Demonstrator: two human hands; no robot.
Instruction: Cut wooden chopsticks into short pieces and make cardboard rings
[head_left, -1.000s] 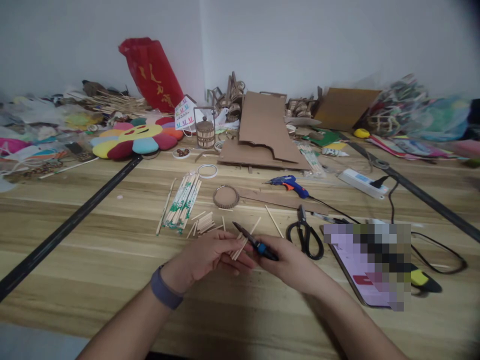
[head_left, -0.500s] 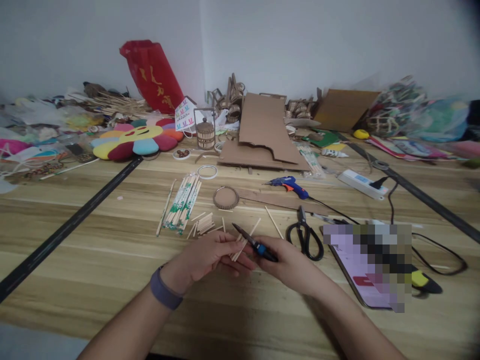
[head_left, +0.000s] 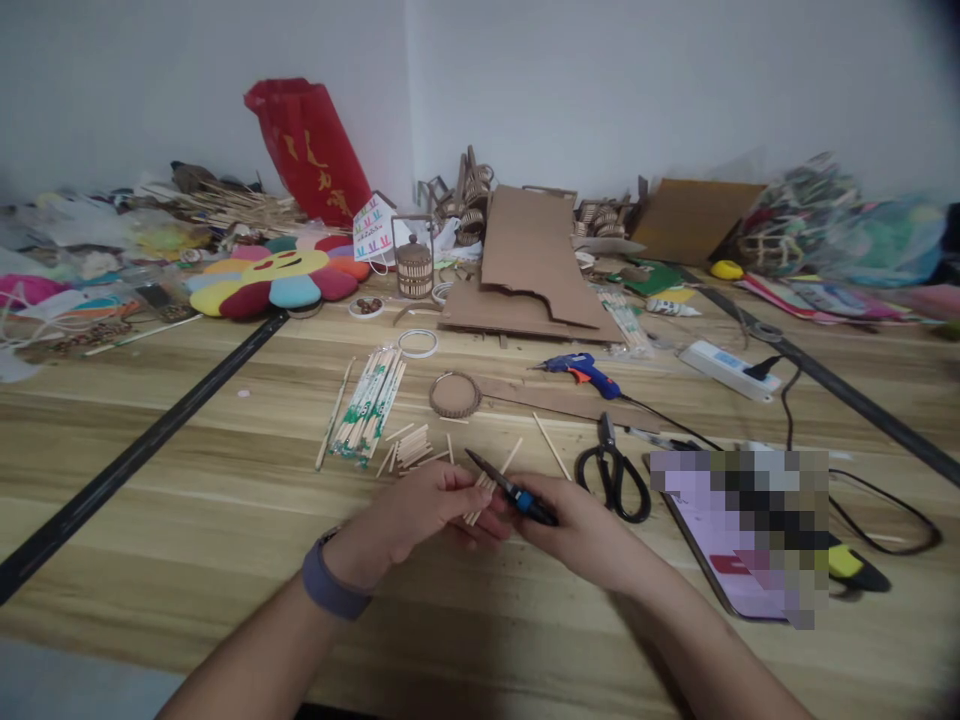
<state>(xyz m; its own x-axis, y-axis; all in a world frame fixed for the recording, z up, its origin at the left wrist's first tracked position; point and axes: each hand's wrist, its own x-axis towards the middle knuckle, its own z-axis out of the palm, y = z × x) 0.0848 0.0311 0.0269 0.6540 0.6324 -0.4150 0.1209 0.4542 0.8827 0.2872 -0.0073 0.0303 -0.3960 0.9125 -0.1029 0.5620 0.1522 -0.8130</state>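
Note:
Near the table's front middle, my left hand (head_left: 442, 505) is closed on several short wooden sticks (head_left: 478, 503), pinched between thumb and fingers. My right hand (head_left: 566, 525) is wrapped round a dark pointed tool (head_left: 517, 492) with a blue and black handle, its tip pointing up and left over the sticks. One longer stick (head_left: 513, 456) slants up behind the tool. Just beyond my left hand lies a small pile of cut sticks (head_left: 412, 446). A round cardboard base with a brown rim (head_left: 455, 395) lies farther back.
Packaged sticks (head_left: 369, 405) lie at the left. Black scissors (head_left: 613, 475), a blue glue gun (head_left: 581, 373) and a phone (head_left: 697, 530) are at the right. Cardboard sheets (head_left: 529, 250), a flower cushion (head_left: 281, 275) and a small lidded basket (head_left: 414, 270) stand behind.
The view has shifted very slightly, so the table items appear a little farther right. The thumb and fingers of my left hand have moved slightly on the sticks.

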